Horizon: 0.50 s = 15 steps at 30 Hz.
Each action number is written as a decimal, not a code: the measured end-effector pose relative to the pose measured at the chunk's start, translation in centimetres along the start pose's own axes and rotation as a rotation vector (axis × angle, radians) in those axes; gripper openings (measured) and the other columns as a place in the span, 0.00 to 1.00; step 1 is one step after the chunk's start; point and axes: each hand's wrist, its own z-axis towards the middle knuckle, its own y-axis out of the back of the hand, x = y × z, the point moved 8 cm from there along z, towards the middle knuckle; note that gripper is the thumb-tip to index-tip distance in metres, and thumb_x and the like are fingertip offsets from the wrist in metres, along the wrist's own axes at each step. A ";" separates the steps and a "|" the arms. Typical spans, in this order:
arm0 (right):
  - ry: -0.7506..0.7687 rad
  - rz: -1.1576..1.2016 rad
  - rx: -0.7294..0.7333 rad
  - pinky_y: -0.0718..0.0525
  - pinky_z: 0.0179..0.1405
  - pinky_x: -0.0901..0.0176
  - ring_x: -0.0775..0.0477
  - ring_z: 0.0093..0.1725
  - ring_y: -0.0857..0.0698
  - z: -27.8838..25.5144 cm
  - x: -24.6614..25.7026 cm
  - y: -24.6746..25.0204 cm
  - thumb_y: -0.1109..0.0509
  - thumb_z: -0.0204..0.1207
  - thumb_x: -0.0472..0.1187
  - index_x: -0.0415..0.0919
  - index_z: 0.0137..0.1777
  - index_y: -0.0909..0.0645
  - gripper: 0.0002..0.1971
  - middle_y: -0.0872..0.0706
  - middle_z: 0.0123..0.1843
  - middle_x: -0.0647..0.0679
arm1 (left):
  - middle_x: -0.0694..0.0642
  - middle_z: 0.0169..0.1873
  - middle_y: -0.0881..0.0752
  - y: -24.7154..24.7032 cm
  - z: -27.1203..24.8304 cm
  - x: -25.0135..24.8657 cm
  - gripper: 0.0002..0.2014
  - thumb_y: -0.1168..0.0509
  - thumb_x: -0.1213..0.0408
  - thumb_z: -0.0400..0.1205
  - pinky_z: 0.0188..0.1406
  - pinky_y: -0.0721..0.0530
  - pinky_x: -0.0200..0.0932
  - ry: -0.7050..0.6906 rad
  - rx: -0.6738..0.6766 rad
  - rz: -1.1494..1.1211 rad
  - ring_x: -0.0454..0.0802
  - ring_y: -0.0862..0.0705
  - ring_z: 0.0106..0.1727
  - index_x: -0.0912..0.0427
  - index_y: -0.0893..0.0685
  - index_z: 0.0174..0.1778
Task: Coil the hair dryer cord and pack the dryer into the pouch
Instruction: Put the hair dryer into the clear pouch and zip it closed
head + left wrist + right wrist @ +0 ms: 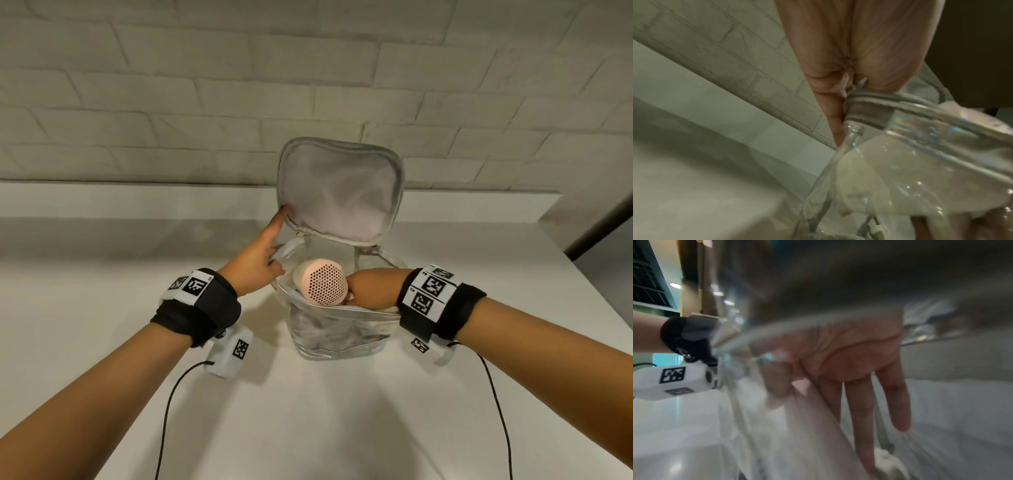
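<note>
From the head view, I am standing the clear pouch [337, 329] near the back edge of the bench [102, 291], its padded lid [339, 195] flipped up toward the brick wall [205, 85]. My left hand [255, 262] is pinching the pouch rim on its left side, forefinger stretched up against the lid's edge. My right hand [371, 286] is reaching down inside, and the pink hair dryer [320, 282] is sticking out of the mouth, grille toward me.

At the left wrist, my fingers [830, 91] are clamped on the zippered rim [869, 97], with the cord [869, 227] lying at the bottom behind the clear wall.

At the right wrist, my right hand's fingers [894, 399] are hanging straight and apart inside the pouch, gripping nothing, beside the dryer's handle [818, 426]; the white plug [890, 464] is sitting below.

I judge the coiling done and the dryer mostly in; seating it fully and zipping the lid are left.
</note>
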 end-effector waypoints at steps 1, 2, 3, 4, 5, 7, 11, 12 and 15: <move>-0.022 -0.009 0.019 0.26 0.70 0.48 0.41 0.65 0.21 0.6 -0.1 -0.4 0.46 0.81 0.54 0.46 0.68 0.26 0.21 0.21 0.71 0.43 | 0.47 0.81 0.45 -0.1 -0.1 -0.3 0.46 0.47 0.84 0.75 0.55 0.18 0.36 -0.013 -0.008 0.001 0.42 0.25 0.70 0.32 0.56 0.75; -0.046 -0.024 0.036 0.28 0.72 0.47 0.41 0.68 0.22 1.3 -0.1 -0.8 0.46 0.81 0.54 0.46 0.70 0.27 0.22 0.22 0.72 0.43 | 0.44 0.81 0.47 -0.2 -0.3 -0.6 0.46 0.47 0.85 0.75 0.57 0.17 0.41 -0.031 -0.013 -0.004 0.46 0.28 0.72 0.29 0.55 0.73; -0.065 -0.071 0.061 0.29 0.73 0.47 0.40 0.70 0.23 1.8 -0.1 -1.3 0.46 0.82 0.52 0.45 0.71 0.28 0.22 0.23 0.73 0.42 | 0.39 0.80 0.47 -0.4 -0.5 -0.7 0.46 0.48 0.85 0.75 0.58 0.17 0.46 -0.050 -0.010 -0.013 0.45 0.29 0.73 0.26 0.53 0.71; -0.071 -0.139 0.095 0.30 0.74 0.48 0.40 0.72 0.25 2.5 -0.2 -1.8 0.47 0.82 0.50 0.43 0.72 0.29 0.22 0.25 0.75 0.42 | 0.34 0.77 0.45 -0.4 -0.7 -0.7 0.46 0.49 0.86 0.74 0.57 0.17 0.48 -0.069 -0.014 -0.024 0.43 0.29 0.72 0.26 0.50 0.69; -0.084 -0.184 0.137 0.32 0.74 0.48 0.40 0.73 0.27 2.8 -0.4 -2.1 0.47 0.83 0.47 0.41 0.74 0.31 0.22 0.27 0.76 0.41 | 0.32 0.75 0.42 -0.4 -0.9 -0.5 0.44 0.49 0.87 0.74 0.57 0.17 0.48 -0.083 -0.027 -0.039 0.42 0.27 0.71 0.27 0.45 0.68; -0.072 -0.180 0.142 0.33 0.73 0.50 0.40 0.74 0.28 2.6 -0.6 -1.3 0.46 0.83 0.46 0.39 0.76 0.35 0.23 0.30 0.78 0.40 | 0.39 0.71 0.33 0.0 -1.2 0.2 0.36 0.49 0.88 0.73 0.54 0.18 0.44 -0.093 -0.079 -0.099 0.43 0.21 0.66 0.36 0.37 0.58; 0.050 0.004 -0.084 0.28 0.72 0.55 0.48 0.64 0.20 -3.5 0.5 4.5 0.41 0.81 0.45 0.47 0.72 0.27 0.19 0.23 0.73 0.47 | 0.57 0.58 0.22 1.1 -1.0 1.3 0.34 0.51 0.91 0.74 0.40 0.17 0.35 -0.060 -0.182 -0.228 0.36 0.14 0.42 0.43 0.40 0.58; 0.113 0.051 -0.098 0.28 0.72 0.56 0.50 0.65 0.20 -5.6 1.0 5.7 0.40 0.81 0.41 0.47 0.68 0.22 0.16 0.19 0.70 0.49 | 0.53 0.56 0.22 1.1 -0.9 1.3 0.36 0.50 0.90 0.75 0.37 0.16 0.36 -0.051 -0.163 -0.220 0.37 0.15 0.42 0.39 0.40 0.62; 0.371 0.434 -0.036 0.17 0.63 0.52 0.44 0.54 0.11 -12.6 3.2 8.6 0.36 0.78 0.31 0.35 0.55 0.14 0.11 0.09 0.55 0.44 | 0.44 0.56 0.22 0.8 -0.5 1.2 0.34 0.51 0.84 0.79 0.38 0.12 0.36 -0.008 -0.098 -0.189 0.41 0.18 0.52 0.34 0.24 0.56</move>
